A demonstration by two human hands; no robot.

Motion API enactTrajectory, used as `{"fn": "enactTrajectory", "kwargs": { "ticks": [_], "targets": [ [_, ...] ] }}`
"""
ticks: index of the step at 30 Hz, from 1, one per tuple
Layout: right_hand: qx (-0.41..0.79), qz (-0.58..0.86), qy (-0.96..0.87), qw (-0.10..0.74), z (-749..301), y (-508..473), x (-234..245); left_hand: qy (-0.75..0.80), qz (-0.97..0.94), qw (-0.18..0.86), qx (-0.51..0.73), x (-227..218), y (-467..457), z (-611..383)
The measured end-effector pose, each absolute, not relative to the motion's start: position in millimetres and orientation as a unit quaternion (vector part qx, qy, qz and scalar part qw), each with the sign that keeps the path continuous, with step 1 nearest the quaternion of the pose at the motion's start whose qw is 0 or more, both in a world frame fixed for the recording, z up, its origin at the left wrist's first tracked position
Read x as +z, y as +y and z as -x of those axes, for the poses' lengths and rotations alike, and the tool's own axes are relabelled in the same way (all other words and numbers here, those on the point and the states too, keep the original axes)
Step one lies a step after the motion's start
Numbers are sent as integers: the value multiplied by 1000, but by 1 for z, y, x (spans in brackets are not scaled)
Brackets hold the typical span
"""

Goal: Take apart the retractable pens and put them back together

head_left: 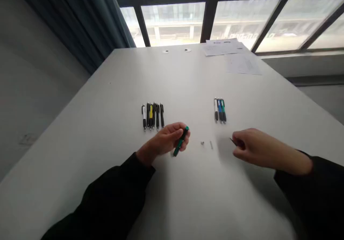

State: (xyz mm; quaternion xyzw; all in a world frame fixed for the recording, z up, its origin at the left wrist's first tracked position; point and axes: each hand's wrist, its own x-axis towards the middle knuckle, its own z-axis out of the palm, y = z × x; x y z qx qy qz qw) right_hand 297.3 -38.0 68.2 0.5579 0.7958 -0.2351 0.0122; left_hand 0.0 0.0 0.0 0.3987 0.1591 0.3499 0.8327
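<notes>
My left hand [172, 136] is closed around a green pen barrel [180, 144], held tilted above the table. To the right, my right hand [249, 147] pinches a thin dark pen refill [233, 141]; only its end shows, pointing left, and the rest is hidden by the fingers. Between the hands, a small metal pen tip [202, 143] and a thin spring [211, 145] lie apart on the white table [199, 197]. Neither hand touches them.
Beyond my left hand lies a row of several pens [153, 116], mostly black, with one white and one yellow. Three assembled pens [220, 110], white, blue and green, lie beyond my right hand. Papers [224, 47] rest at the far edge by the window.
</notes>
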Motion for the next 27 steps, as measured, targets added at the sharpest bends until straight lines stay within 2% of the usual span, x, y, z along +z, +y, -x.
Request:
{"fn": "enactTrajectory", "kwargs": {
  "ticks": [3, 5, 8, 11, 13, 27],
  "targets": [
    [-386, -494, 773, -102, -289, -35, 104, 148, -402, 835, 346, -3, 0, -3],
    [-451, -426, 751, -225, -274, -33, 118, 142, -407, 835, 342, -5, 0, -5],
    [-467, -338, 716, -393, -245, -32, 125, 132, -419, 834, 335, -6, -2, -7],
    [-446, -287, 696, -483, -224, -33, 125, 121, -427, 835, 325, -5, -5, -9],
    [-436, -282, 695, -497, -220, -34, 123, 114, -430, 837, 319, -4, -7, -9],
    [-429, -344, 705, -448, -224, -37, 120, 116, -444, 842, 286, -2, -9, -9]
  ]
}}
